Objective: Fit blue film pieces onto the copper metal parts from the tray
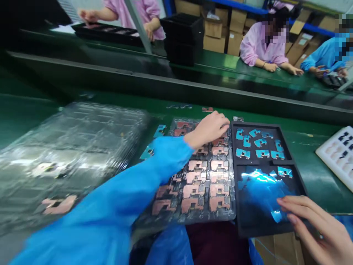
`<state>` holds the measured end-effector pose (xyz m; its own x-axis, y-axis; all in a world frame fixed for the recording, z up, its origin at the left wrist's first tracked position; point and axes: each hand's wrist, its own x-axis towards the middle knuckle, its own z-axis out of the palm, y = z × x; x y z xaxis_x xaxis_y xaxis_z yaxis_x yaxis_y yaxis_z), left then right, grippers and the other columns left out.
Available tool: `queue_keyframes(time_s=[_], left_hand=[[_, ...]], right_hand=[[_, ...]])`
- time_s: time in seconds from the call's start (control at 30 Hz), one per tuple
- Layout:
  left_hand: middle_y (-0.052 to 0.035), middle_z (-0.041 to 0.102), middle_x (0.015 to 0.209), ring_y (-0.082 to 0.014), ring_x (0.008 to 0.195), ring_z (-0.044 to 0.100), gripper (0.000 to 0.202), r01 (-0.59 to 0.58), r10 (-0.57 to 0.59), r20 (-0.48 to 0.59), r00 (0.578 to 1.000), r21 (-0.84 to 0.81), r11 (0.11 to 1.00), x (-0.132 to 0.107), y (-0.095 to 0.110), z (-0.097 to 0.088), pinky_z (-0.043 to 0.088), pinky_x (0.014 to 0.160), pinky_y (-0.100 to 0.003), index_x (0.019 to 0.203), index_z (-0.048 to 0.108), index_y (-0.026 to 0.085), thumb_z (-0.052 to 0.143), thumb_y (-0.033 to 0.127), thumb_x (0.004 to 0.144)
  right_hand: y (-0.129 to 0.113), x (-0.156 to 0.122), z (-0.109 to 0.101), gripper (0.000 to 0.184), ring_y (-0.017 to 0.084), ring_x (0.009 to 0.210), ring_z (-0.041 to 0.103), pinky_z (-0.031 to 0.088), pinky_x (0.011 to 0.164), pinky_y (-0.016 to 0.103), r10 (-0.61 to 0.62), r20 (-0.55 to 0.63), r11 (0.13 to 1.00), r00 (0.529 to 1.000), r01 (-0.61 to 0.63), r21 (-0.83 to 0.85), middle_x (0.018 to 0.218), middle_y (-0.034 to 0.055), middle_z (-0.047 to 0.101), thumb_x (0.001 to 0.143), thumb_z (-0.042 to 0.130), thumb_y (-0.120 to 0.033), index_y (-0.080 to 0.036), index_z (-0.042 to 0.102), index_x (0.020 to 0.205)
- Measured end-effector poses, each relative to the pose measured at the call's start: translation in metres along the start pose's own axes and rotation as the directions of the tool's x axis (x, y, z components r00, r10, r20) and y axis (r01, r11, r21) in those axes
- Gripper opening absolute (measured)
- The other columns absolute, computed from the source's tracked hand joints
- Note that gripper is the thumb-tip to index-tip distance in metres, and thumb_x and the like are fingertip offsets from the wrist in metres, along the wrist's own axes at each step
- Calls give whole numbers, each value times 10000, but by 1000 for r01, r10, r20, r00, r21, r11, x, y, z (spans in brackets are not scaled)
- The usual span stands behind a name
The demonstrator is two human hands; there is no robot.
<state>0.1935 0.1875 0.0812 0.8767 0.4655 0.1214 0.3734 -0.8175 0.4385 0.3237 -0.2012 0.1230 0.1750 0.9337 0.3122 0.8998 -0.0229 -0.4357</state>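
Note:
My left hand (211, 127) reaches over the far right part of a clear plastic tray (233, 213) that holds rows of pink, irregularly cut flat parts (195, 189). Its fingers are bent and held together, and whatever is under the fingertips is hidden. My right hand (317, 221) hovers at the lower right of a black tray (241, 228), thumb and fingers apart, nothing seen between them. Close to its fingertips lies a heap of shiny blue film pieces (259, 187). In the tray's far compartment are several small blue-covered parts (261, 154).
A stack of clear plastic trays (91, 129) stands at left. Two blue parts (149, 151) lie between the trays. A white tray (338, 151) with black pieces sits at right. Beyond a raised ledge (176, 81), people work near black bins (182, 38).

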Motion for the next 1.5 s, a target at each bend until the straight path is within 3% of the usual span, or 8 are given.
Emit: queue_keyframes(time_s=[0.2,0.5,0.7,0.87,1.0,1.17,1.37,1.5], left_hand=[[-122,778,1194,-277,1117,721,215,128,-123,157,980,-26,991,169,-18,56,571,1024,-434,1133,773,148,755,313,997],[-49,775,963,-207,871,742,168,109,-77,239,968,-123,986,199,-32,75,617,831,-352,960,744,147,849,274,927],[-114,766,1152,-258,1129,684,110,-165,148,-211,966,-70,984,113,-8,28,547,992,-406,994,718,184,627,129,1021],[-79,803,1092,-249,1068,728,118,-658,740,-445,505,357,664,-13,26,-4,623,898,-399,1066,725,236,678,136,1026],[-56,815,1044,-229,1043,755,160,-657,792,-434,428,453,603,-80,53,-16,655,872,-357,1039,729,244,678,96,1011],[-56,795,1064,-230,1072,743,230,-587,718,-492,493,421,692,-118,65,-8,655,920,-362,1084,738,260,728,65,962],[-143,668,1468,-279,1246,710,629,-312,213,-536,817,-100,945,-141,77,-6,660,940,-417,1563,540,291,787,252,985],[-83,779,1349,-284,1217,729,283,-281,159,-419,894,-248,927,-147,74,-10,603,1045,-467,1311,769,301,709,263,1037]], right_hand=[[11,0,28,232,193,984,845,663,887,175,-13,-12,1000,1000,13,-20,1151,53,839,1083,608,-259,-268,764,1254],[36,-30,40,240,184,979,846,633,889,133,139,-71,988,988,-143,-54,1091,52,847,1114,611,-362,-245,806,1192],[17,-1,45,192,166,1006,826,632,916,153,156,-139,984,978,-141,111,1131,29,824,1093,629,-245,-283,767,1220],[-5,41,62,283,165,929,779,656,794,233,361,-249,845,899,-203,495,1131,40,795,1060,688,-254,-311,722,1334],[-24,79,79,469,182,931,765,666,687,260,480,-51,439,876,-189,878,1194,72,760,982,798,-383,-278,654,1417],[-44,92,93,370,179,692,735,650,580,286,449,87,208,889,-199,958,805,20,740,899,868,-501,-207,728,1075],[-52,92,99,420,150,561,687,630,525,273,510,78,167,857,-188,968,727,2,738,824,927,-502,-192,721,1019],[-58,107,102,463,179,653,731,647,566,282,451,115,184,885,-218,958,735,3,735,860,890,-528,-196,759,1155]])
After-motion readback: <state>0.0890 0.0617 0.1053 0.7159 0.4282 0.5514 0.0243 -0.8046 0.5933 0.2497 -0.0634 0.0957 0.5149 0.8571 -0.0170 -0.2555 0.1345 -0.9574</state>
